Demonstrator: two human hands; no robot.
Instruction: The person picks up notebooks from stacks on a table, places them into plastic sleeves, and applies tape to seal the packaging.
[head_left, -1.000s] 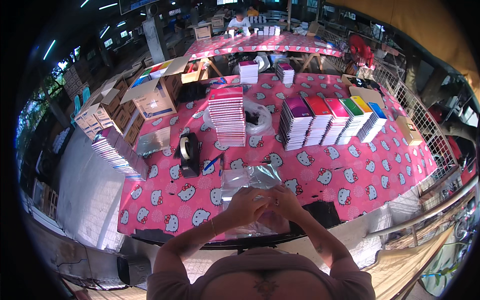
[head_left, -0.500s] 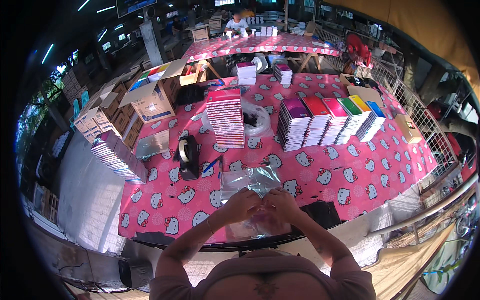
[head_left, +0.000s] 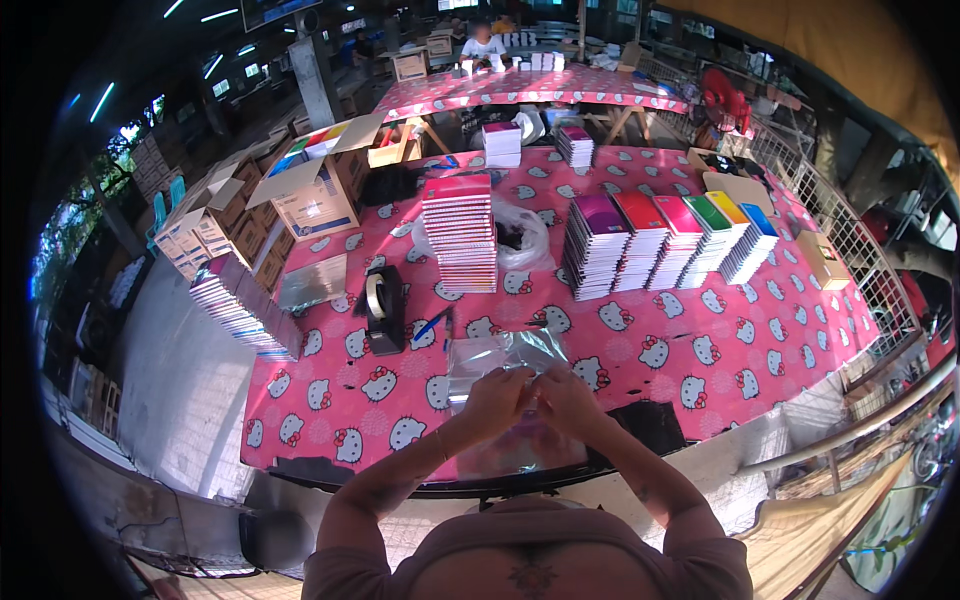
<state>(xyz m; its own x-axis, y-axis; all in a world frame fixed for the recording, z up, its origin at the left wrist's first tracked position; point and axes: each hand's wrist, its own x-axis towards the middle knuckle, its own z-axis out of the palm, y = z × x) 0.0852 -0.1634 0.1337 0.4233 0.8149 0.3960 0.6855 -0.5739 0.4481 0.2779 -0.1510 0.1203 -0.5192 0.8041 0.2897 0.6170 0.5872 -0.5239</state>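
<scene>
My left hand (head_left: 499,400) and my right hand (head_left: 568,402) meet close together over a shiny clear plastic sheet or bag (head_left: 530,347) at the table's near edge. Both hands have their fingers bent and pinched on the plastic; the fingertips are partly hidden. More of the plastic spreads beneath my wrists. To the left of it lies a blue pen (head_left: 432,326), beside a black tape dispenser (head_left: 383,312). A tall stack of red-covered notebooks (head_left: 460,240) stands beyond the plastic.
Stacks of notebooks (head_left: 655,245) in several colours line the right. Another notebook stack (head_left: 240,308) leans at the left edge, near a pile of clear sleeves (head_left: 313,283). Open cartons (head_left: 315,200) stand back left. A person (head_left: 483,47) sits at the far table (head_left: 440,97).
My hands stay together on the plastic, with the fingers shifting slightly. The whole view has moved a little, so the table things appear slightly farther right.
</scene>
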